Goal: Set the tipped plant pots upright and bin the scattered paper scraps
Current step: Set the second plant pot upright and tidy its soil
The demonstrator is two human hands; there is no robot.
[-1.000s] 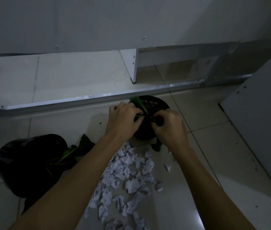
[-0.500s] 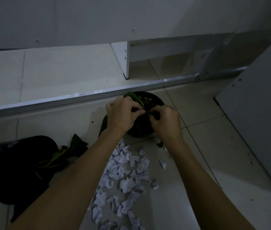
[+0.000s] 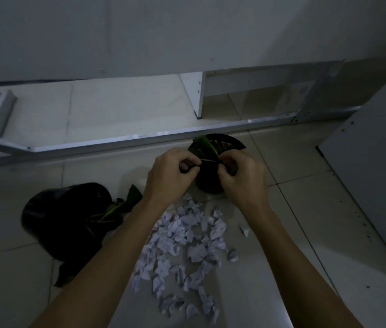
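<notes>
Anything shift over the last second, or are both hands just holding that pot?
Little changed. Both hands, left and right, stay clenched on the near rim of the upright pot; only the camera view drifted. The tipped pot still lies on its side and the paper scraps remain scattered.

Beyond the hands, a metal rail [image 3: 140, 139] runs across the pale tiled floor [image 3: 305, 233]. Behind it stands a white panel [image 3: 198, 95] under a wall [image 3: 163, 31]. A white cabinet side [image 3: 376, 174] stands right of the hands.
</notes>
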